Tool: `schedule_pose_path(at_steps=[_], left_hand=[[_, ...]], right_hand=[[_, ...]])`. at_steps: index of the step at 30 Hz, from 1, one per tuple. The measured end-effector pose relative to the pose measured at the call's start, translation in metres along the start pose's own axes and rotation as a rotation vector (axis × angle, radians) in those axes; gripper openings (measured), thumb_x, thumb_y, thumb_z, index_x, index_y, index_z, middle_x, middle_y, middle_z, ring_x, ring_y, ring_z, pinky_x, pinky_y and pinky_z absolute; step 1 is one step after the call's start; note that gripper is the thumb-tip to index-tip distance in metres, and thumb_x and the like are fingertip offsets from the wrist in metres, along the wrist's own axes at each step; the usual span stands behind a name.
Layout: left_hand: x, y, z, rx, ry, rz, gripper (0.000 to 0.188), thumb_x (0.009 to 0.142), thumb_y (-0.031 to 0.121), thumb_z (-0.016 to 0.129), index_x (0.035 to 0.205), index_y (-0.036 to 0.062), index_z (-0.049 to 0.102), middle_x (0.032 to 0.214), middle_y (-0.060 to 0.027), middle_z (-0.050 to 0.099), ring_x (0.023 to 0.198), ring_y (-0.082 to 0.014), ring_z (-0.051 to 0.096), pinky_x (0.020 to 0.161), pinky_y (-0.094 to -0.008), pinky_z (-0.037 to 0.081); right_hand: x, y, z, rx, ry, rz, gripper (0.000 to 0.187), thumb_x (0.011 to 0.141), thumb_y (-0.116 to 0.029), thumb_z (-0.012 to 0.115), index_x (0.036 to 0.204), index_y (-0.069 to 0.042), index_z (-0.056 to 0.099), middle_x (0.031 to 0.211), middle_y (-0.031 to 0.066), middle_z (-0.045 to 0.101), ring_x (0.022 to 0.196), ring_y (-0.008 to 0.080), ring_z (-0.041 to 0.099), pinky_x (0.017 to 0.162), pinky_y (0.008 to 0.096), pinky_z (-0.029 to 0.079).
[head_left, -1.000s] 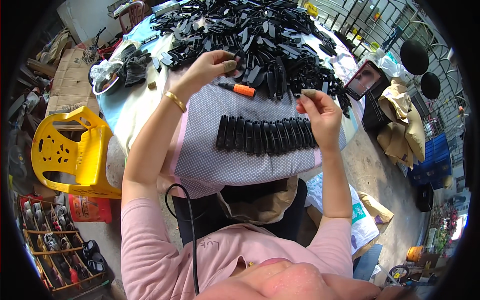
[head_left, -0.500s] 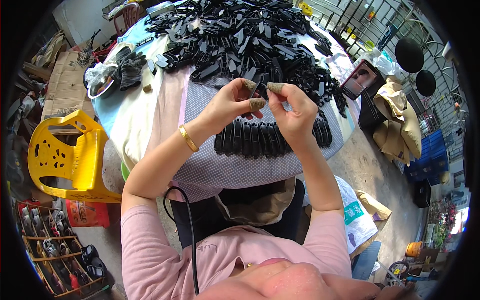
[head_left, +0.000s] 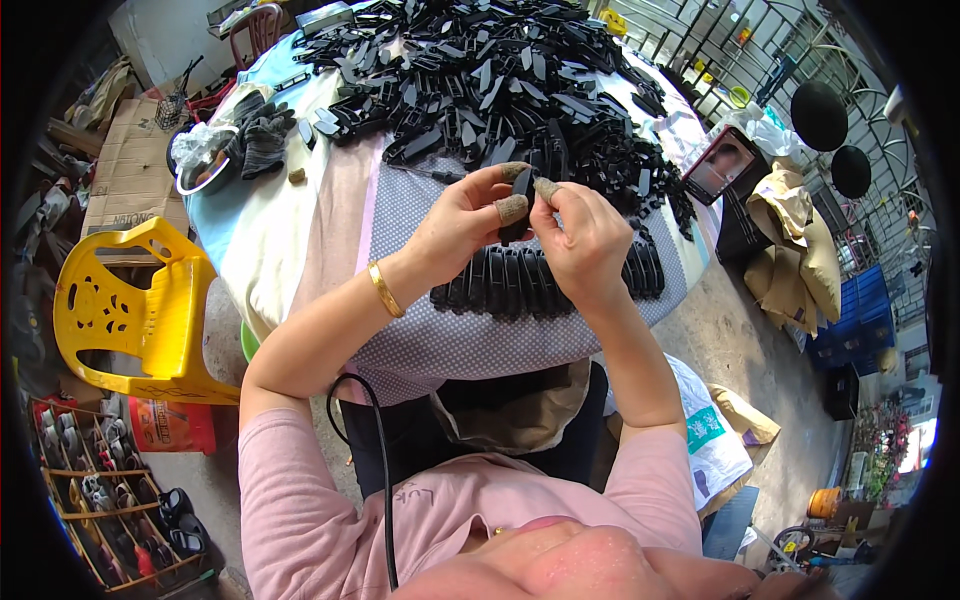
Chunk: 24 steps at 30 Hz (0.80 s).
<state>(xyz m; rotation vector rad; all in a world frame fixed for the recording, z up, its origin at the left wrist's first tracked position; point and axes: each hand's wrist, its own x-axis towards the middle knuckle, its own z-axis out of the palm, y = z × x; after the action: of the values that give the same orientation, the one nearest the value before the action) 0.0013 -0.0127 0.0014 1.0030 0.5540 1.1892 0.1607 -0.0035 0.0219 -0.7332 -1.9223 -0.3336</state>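
Note:
Between my two hands, above the near part of the table, is a small elongated black plastic piece point(head_left: 517, 212). My left hand point(head_left: 468, 215) pinches it between thumb and fingers. Brownish covers wrap several of my fingertips. My right hand point(head_left: 583, 230) is closed, its covered thumb and finger pressed together at the piece's right edge; whether they hold a separate small part is hidden. Just below the hands lies a neat row of similar black pieces point(head_left: 500, 280), partly covered by my right wrist. Beyond the hands spreads a big heap of loose black plastic pieces point(head_left: 470, 75).
A patterned cloth point(head_left: 400, 345) covers the table. At its left side are a white bowl point(head_left: 207, 177) and dark gloves point(head_left: 262, 140). A phone point(head_left: 722, 165) stands at the right edge. A yellow chair point(head_left: 180, 330) stands left. A black cable point(head_left: 380, 450) hangs by my left arm.
The black piece has turned more upright in my left fingers, and its broad side now shows. My right fingers have closed in at its edge.

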Motion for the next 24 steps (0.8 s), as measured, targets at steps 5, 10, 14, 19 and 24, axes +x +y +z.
schedule_pose_path(at_steps=[5, 10, 14, 19, 24], left_hand=[[-0.001, 0.002, -0.006, 0.034, 0.019, 0.015, 0.042, 0.086, 0.008, 0.056, 0.125, 0.0005, 0.043, 0.111, -0.008, 0.056, 0.096, -0.0145, 0.058, 0.082, -0.0287, 0.051], [-0.004, 0.008, -0.002, 0.052, 0.074, 0.008, 0.041, 0.087, 0.009, 0.055, 0.125, 0.0004, 0.044, 0.111, -0.0075, 0.056, 0.095, -0.014, 0.058, 0.08, -0.0272, 0.052], [-0.004, 0.02, -0.002, 0.264, 0.074, 0.001, 0.036, 0.088, 0.01, 0.052, 0.122, -0.0024, 0.046, 0.108, -0.0078, 0.057, 0.094, -0.014, 0.058, 0.079, -0.0268, 0.052], [-0.027, 0.04, -0.027, 0.351, 0.287, -0.095, 0.036, 0.087, 0.009, 0.048, 0.119, -0.0074, 0.047, 0.098, -0.0046, 0.056, 0.08, -0.012, 0.057, 0.079, -0.0297, 0.053], [-0.055, 0.043, -0.051, 0.881, 0.3, -0.378, 0.034, 0.084, 0.006, 0.046, 0.116, -0.0039, 0.052, 0.074, -0.0007, 0.051, 0.063, -0.0076, 0.046, 0.058, -0.0208, 0.044]], right_hand=[[0.005, -0.006, 0.0, 0.106, -0.152, 0.046, 0.012, 0.075, -0.005, 0.06, 0.084, 0.003, 0.062, 0.084, 0.0129, 0.059, 0.072, 0.0259, 0.059, 0.062, 0.033, 0.049], [0.002, -0.006, 0.001, 0.189, -0.192, 0.058, 0.017, 0.079, -0.012, 0.058, 0.083, 0.004, 0.062, 0.093, 0.0137, 0.056, 0.08, 0.0275, 0.056, 0.068, 0.0352, 0.047], [0.002, -0.012, 0.002, 0.2, -0.174, 0.045, 0.019, 0.081, -0.013, 0.056, 0.087, 0.003, 0.061, 0.097, 0.0138, 0.055, 0.084, 0.0285, 0.055, 0.072, 0.0357, 0.046], [-0.004, 0.027, -0.018, 0.276, -0.273, 0.458, 0.02, 0.08, -0.013, 0.059, 0.095, -0.001, 0.064, 0.084, 0.0137, 0.061, 0.073, 0.0274, 0.06, 0.069, 0.0368, 0.048], [-0.029, 0.117, -0.036, -0.197, -0.535, 0.377, 0.016, 0.073, -0.016, 0.064, 0.087, -0.011, 0.069, 0.083, 0.0106, 0.062, 0.076, 0.0281, 0.061, 0.07, 0.0356, 0.049]])
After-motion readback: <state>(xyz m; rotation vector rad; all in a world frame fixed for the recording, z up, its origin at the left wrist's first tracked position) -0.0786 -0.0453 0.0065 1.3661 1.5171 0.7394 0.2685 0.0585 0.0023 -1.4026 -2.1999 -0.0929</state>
